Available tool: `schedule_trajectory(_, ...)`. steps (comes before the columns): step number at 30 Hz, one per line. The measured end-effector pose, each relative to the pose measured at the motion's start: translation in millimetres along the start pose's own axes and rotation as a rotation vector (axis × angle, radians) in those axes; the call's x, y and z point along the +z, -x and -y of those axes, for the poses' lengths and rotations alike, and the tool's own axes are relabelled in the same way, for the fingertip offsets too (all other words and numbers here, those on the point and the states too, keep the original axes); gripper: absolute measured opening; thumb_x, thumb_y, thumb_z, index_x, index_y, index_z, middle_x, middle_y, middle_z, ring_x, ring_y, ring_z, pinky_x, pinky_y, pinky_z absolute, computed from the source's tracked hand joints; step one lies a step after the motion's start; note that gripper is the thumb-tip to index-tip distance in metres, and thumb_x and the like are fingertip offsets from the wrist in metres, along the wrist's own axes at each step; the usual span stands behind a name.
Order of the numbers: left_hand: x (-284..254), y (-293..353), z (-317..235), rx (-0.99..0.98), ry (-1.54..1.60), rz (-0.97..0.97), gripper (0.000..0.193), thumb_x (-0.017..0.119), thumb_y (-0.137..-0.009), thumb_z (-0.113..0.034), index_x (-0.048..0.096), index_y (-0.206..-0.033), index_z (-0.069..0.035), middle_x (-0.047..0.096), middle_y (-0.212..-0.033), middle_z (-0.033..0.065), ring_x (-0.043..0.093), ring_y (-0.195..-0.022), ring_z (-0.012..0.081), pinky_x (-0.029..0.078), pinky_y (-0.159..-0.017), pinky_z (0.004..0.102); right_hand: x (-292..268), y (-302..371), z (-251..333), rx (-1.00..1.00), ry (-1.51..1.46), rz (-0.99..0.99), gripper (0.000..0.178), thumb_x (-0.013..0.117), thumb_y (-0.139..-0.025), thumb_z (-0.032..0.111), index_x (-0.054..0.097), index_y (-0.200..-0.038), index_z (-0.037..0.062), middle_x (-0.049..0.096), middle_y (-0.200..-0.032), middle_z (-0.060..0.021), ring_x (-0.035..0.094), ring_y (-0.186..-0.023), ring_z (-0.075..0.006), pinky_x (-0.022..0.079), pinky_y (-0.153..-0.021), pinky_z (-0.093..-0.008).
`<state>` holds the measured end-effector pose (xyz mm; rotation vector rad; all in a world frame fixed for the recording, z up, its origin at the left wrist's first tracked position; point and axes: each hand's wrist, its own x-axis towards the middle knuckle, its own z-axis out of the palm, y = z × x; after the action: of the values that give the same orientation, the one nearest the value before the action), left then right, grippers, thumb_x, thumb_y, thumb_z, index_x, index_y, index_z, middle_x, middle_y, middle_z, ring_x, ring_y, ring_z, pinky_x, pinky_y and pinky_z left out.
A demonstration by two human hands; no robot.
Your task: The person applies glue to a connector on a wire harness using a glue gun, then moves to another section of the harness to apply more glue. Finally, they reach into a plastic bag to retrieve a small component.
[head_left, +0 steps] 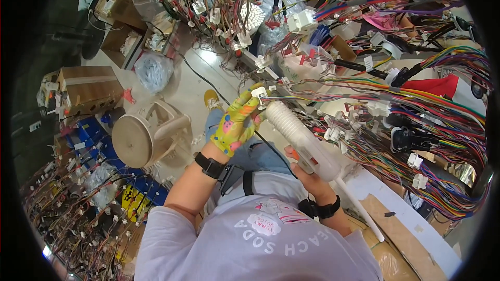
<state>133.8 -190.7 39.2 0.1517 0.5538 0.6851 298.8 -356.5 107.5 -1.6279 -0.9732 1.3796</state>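
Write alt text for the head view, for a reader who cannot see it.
The right hand holds a white glue gun with its nozzle at a small white connector pinched by the gloved left hand. Bundles of multicoloured wires spread across the workbench beyond.

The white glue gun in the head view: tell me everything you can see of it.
The glue gun looks like white plastic, with a ribbed barrel and an orange trigger. It tilts up and to the left, its nozzle meeting a small white connector pinched by the gloved left hand. The bare right hand wraps its grip, with a finger near the trigger. A white glue stick juts from the back, down to the right. Coloured wire bundles hang beside it.
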Motion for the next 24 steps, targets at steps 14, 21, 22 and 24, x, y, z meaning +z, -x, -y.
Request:
schedule_trajectory(14,-2.0,0.5,-2.2,-0.011,-0.027,-0.065,0.044,0.057,-0.094,-0.014,0.045,-0.135,-0.010,0.058,-0.119,0.0001,0.055,-0.093,0.0052,0.040,-0.061,0.0156,2.4,-4.1,-4.8,-0.038,-0.002,-0.023,0.033,0.058,-0.081,-0.003,0.056,-0.113,0.0025,0.060,-0.105,-0.0059,0.057,-0.103,-0.0173,0.045,-0.092,-0.0332)
schedule_trajectory(21,-6.6,0.8,-4.9,-0.003,-0.020,0.010,0.048,0.062,-0.091,-0.018,0.045,-0.135,-0.011,0.058,-0.124,0.0058,0.058,-0.101,0.0123,0.046,-0.072,0.0219,1.9,-2.6,-8.1,-0.005,0.009,-0.009,0.031,0.056,-0.082,-0.004,0.055,-0.112,0.0030,0.058,-0.105,-0.0057,0.055,-0.104,-0.0170,0.044,-0.092,-0.0325)
schedule_trajectory(22,-6.3,0.8,-5.4,-0.004,-0.016,-0.003,0.048,0.062,-0.091,-0.017,0.045,-0.135,-0.010,0.058,-0.124,0.0056,0.058,-0.100,0.0124,0.046,-0.072,0.0221,2.5,-2.4,-8.1,-0.030,0.029,-0.012,0.031,0.056,-0.082,-0.004,0.055,-0.112,0.0030,0.058,-0.105,-0.0058,0.055,-0.103,-0.0170,0.044,-0.092,-0.0324)
schedule_trajectory(24,-4.8,0.1,-6.0,-0.002,-0.001,-0.017,0.048,0.062,-0.091,-0.016,0.045,-0.135,-0.010,0.058,-0.122,0.0051,0.058,-0.100,0.0127,0.047,-0.072,0.0223,2.9,-2.1,-7.7,-0.030,0.033,-0.018,0.030,0.056,-0.082,-0.005,0.056,-0.111,0.0031,0.059,-0.104,-0.0058,0.055,-0.102,-0.0168,0.044,-0.091,-0.0322)
